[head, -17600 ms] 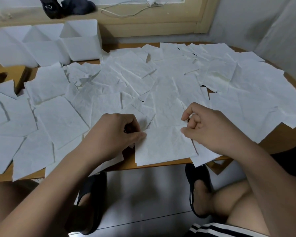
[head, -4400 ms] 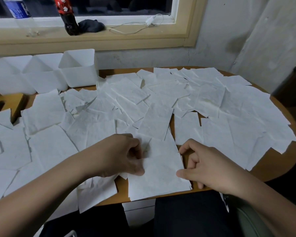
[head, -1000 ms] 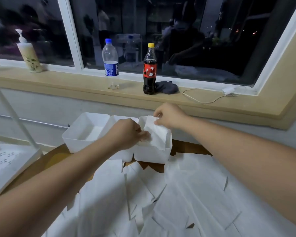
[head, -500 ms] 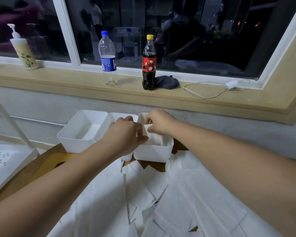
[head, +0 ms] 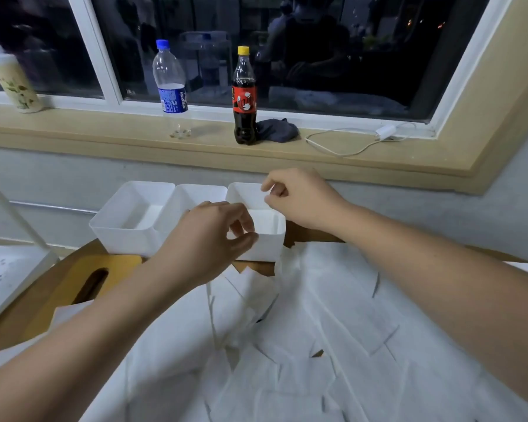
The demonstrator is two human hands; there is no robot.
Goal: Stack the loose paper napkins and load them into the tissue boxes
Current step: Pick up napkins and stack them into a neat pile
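Note:
Three white open tissue boxes stand in a row at the table's back edge: the left box [head: 119,236], the middle box [head: 195,193] and the right box [head: 265,248]. A stack of napkins [head: 267,223] lies inside the right box. My left hand [head: 211,239] hovers over that box's near left corner with loosely curled fingers, holding nothing. Above the box's far right corner, my right hand [head: 299,196] has its fingers loosely curled and is empty too. Several loose napkins [head: 333,306] cover the table in front of the boxes.
A wooden lid with a slot [head: 95,281] lies left of the napkins. A white perforated rack [head: 6,275] stands at far left. The windowsill holds a pump bottle [head: 13,83], a water bottle [head: 169,86], a cola bottle [head: 244,99], a dark cloth [head: 278,130] and a white cable [head: 348,147].
Both hands carried the stacked napkins from the table's front to the right box and pressed them in. Now the hands have lifted off and the stack stays in the box.

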